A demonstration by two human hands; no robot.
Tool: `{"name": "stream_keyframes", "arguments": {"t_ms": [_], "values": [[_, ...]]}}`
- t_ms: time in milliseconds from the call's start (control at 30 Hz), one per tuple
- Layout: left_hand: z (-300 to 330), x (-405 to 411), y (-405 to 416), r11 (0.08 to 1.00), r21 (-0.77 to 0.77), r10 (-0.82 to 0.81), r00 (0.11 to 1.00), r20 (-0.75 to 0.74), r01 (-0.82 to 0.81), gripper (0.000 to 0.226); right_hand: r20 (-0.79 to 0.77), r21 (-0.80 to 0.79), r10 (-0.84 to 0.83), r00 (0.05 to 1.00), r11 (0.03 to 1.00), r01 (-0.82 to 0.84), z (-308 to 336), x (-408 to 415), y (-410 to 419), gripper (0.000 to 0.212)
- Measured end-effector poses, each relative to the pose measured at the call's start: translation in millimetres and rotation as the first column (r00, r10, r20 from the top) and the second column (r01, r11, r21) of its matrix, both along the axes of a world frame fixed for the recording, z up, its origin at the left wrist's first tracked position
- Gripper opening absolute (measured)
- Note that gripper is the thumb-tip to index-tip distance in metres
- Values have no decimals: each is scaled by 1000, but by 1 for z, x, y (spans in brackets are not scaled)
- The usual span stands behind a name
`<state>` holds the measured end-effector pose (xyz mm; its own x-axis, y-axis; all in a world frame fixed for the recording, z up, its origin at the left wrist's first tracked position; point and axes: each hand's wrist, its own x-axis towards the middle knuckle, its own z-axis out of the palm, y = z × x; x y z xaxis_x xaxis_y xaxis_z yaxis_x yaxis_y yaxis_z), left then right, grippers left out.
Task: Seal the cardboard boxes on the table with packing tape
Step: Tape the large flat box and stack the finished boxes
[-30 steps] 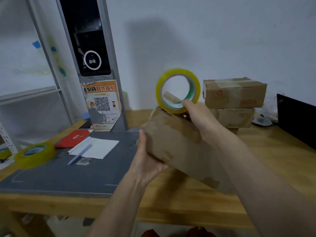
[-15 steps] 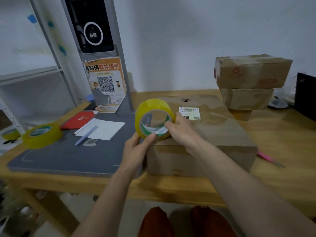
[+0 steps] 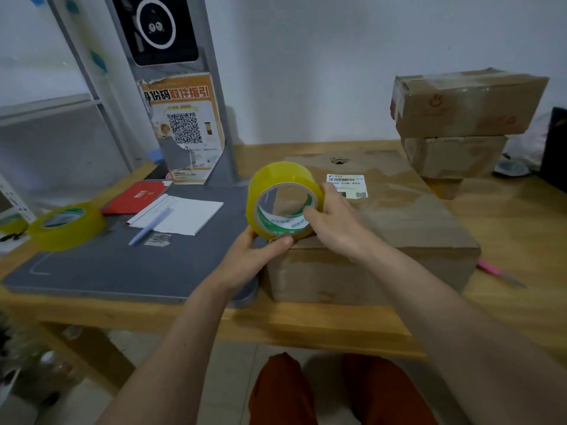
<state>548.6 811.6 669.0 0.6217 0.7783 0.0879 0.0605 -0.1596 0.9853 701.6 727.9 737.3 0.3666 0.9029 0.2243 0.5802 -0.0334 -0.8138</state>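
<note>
A large brown cardboard box (image 3: pixel 399 216) with a white shipping label lies flat on the wooden table (image 3: pixel 506 240). Above its near left corner both hands hold a yellow roll of packing tape (image 3: pixel 283 204) on edge. My right hand (image 3: pixel 334 228) grips the roll's right side, with fingers hooked into the core. My left hand (image 3: pixel 254 256) holds the roll from below, its thumb pressed on the lower rim. Two smaller taped boxes (image 3: pixel 460 124) are stacked at the back right.
A second yellow tape roll (image 3: pixel 66 223) lies at the left on a grey mat (image 3: pixel 107 265). On the mat are a notepad with a pen (image 3: pixel 178 216) and a red booklet (image 3: pixel 135 197). A grey kiosk post (image 3: pixel 184 124) stands behind. A pink tool (image 3: pixel 497 271) lies right of the box.
The large box, tilted up in my hands a second ago, now lies flat on the table. The tape roll came down to its near left corner, and my left hand took hold of the roll.
</note>
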Motion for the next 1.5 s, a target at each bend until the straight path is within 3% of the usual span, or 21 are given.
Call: {"name": "stream_keyframes", "arguments": {"t_ms": [167,433,567,733,900,1133,1267,1400,1500], "values": [[4,-1,-4,996,83,-31,999,-42,35,46,30,-3,-22,999,1000,22,8,20,-9,16],[4,1,-8,992,117,-34,997,-64,41,49,1,-48,-99,995,994,99,10,82,-34,18],[9,1,-16,988,134,-61,994,-88,73,50,-64,38,-121,991,992,124,-3,78,-34,20],[10,-2,-19,992,-49,-117,993,0,117,50,-112,57,-114,987,991,121,-6,78,-34,27],[10,-9,-15,984,-70,-169,984,-63,165,58,-175,48,-129,976,989,140,-6,78,-30,24],[15,-6,-29,1000,4,-12,1000,23,11,46,-346,122,-127,929,976,179,-2,65,-13,10],[17,-4,-33,998,27,64,998,13,-65,46,-557,101,-112,823,974,201,0,53,3,6],[19,4,-38,990,-7,140,990,27,-140,43,-596,96,-100,797,976,194,-3,48,12,31],[18,14,-40,977,11,213,977,18,-213,39,-622,103,-82,778,977,185,-5,49,14,38]]}}
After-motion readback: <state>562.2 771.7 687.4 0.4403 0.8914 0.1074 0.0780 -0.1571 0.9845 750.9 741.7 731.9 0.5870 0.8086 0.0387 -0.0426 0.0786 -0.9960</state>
